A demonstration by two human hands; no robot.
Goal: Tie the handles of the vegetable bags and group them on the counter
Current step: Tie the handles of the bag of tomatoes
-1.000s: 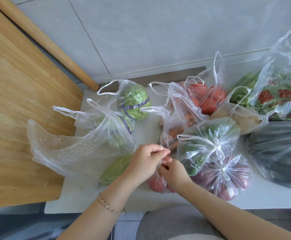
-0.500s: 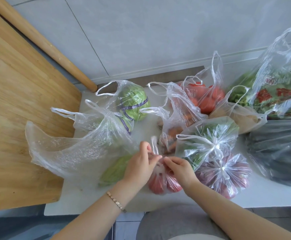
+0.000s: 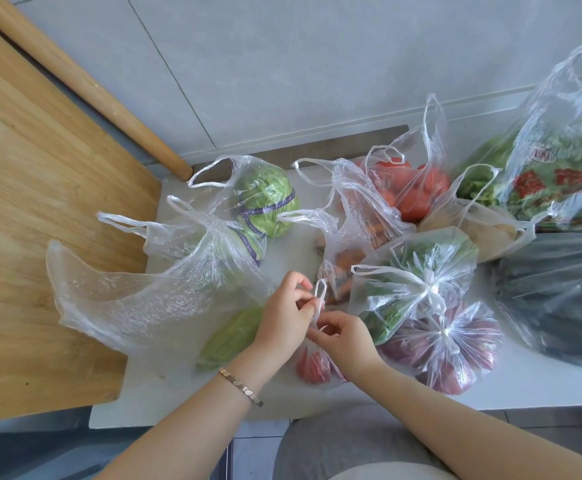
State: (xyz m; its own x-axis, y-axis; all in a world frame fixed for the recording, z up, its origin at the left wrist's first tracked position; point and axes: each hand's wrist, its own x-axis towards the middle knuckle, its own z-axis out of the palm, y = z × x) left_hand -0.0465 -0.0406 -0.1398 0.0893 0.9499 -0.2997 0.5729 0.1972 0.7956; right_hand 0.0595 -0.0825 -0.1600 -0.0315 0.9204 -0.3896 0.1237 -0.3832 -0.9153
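Observation:
A small clear bag of red vegetables [image 3: 312, 367] lies at the front of the white counter [image 3: 178, 393]. My left hand [image 3: 284, 317] pinches one of its handles, which stands up as a thin loop [image 3: 320, 292]. My right hand [image 3: 343, 336] grips the other handle just below. To the right lie two knotted bags: one of green vegetables [image 3: 417, 268] and one of purple-red ones [image 3: 455, 344]. Open bags sit behind: cabbage [image 3: 265, 202], carrots [image 3: 351, 233], tomatoes [image 3: 410, 188].
A wooden board [image 3: 40, 237] covers the left side, with a rolling pin [image 3: 85, 88] leaning on the tiled wall. A loose clear bag with a green vegetable [image 3: 151, 299] lies left of my hands. A dark bag [image 3: 559, 299] and a printed bag of greens [image 3: 559, 174] fill the right.
My hands have drawn apart a little and lifted the handles of the small red bag. A handle loop now stands above my left fingers.

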